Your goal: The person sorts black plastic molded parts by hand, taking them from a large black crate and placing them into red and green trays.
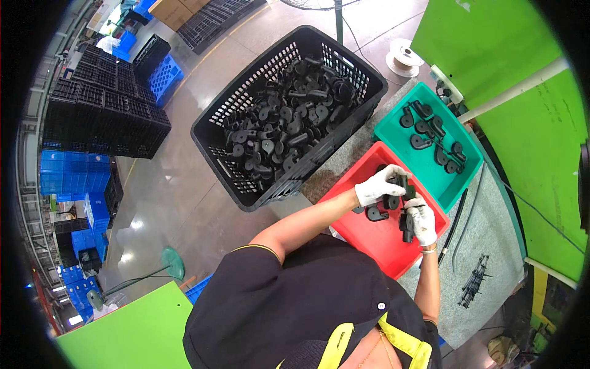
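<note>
Evidently both hands are busy above the shallow red plastic tray point(384, 252). White-gloved left hand point(380, 187): fingers bent, thumb and fingertips drawn together around dark plastic, little gap left. White-gloved right hand point(421, 222): fingers curled in close about the same cluster of black moulded-plastic pieces point(406, 226), each with a round head and a stubby arm. Whether the two grips share one piece or hold separate ones, cannot tell; the fingers cover the joins.

Similar loose black piece point(376, 213) lies in the tray, just beside the held ones. More sit in the green-teal plastic tray point(458, 126) and heaped in the black slatted plastic crate point(332, 147).

Handling, by judgement: light, stiff, unlikely to dent; smooth faces could skid under glove fabric. Best hold: thumb and forefinger across the round head, arm left free; thin projections probably weakest, so avoid levering on them.
</note>
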The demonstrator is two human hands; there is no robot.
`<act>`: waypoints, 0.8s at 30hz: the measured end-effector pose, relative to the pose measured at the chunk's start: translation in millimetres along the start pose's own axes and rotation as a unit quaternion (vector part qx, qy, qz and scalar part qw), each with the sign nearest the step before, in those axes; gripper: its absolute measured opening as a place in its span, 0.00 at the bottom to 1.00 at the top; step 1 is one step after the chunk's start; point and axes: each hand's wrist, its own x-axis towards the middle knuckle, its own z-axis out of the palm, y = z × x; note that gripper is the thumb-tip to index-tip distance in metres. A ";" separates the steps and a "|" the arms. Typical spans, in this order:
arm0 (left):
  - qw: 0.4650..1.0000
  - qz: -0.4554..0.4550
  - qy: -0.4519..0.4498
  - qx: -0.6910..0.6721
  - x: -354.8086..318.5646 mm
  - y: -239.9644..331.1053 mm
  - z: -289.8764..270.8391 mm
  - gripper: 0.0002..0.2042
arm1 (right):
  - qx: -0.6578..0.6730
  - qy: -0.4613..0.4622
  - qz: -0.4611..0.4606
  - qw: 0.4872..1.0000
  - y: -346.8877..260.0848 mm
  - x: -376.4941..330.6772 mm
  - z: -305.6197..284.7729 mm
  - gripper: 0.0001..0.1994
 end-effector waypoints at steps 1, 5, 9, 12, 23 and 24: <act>1.000 -0.001 0.016 -0.007 -0.9 -5.7 1.1 0.37 | 0.039 0.009 0.035 0.999 -3.6 -6.1 5.9 0.06; 0.994 -0.047 0.062 -0.079 -6.0 -14.6 14.2 0.38 | 0.085 0.044 0.077 0.992 -5.4 -20.1 17.5 0.08; 0.994 -0.027 0.046 -0.094 -12.9 -21.8 5.3 0.40 | 0.061 0.063 0.058 0.995 -0.1 -14.0 30.2 0.10; 0.999 -0.028 0.012 -0.037 -9.3 -13.4 11.7 0.35 | 0.012 0.101 0.051 0.994 7.3 -15.1 34.0 0.10; 0.651 -0.009 0.031 0.759 -2.2 27.7 14.8 0.16 | -0.282 0.166 -0.085 0.941 19.0 -29.7 26.7 0.11; 0.628 0.012 0.032 0.778 -2.3 27.9 6.2 0.16 | -0.228 0.152 -0.023 0.961 17.1 -33.1 28.1 0.11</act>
